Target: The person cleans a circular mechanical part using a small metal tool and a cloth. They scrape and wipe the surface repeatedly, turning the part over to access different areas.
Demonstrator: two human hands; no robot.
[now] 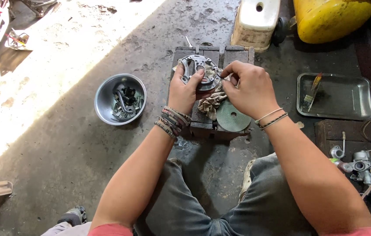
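My left hand (184,89) grips a round grey metal plate (200,70) with cut-out windows, held tilted over a dark wooden block (203,120). My right hand (249,89) pinches the plate's right edge together with a crumpled dirty rag (211,104) that hangs below it. A green round disc (232,116) lies flat on the block just under my right wrist. Braided bands sit on my left wrist, thin cords on the right.
A metal bowl (104,98) with dark engine parts stands on the concrete to the left. A shallow steel tray (360,98) holding a brush lies at right. A carburettor (366,168) rests lower right. A white can (255,22) and a yellow tank (331,17) stand behind.
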